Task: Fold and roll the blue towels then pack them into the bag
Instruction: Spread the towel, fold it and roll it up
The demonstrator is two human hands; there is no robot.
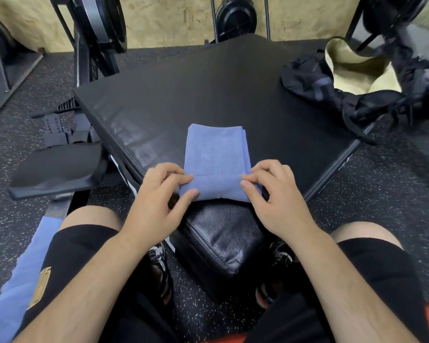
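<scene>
Towel [216, 152] on counter [208, 82]: soft, light, limp. Left hand [156, 201] and right hand [278, 199] pinch the rolled near edge at its ends, likely the best hold for a tight roll.

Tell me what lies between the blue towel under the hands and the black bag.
Nothing. In the head view, only bare black platform separates the blue towel from the open bag at the far right corner.

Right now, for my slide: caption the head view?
Left hand and right hand pinch the folded-over near end of a blue towel on a black pad.
</scene>
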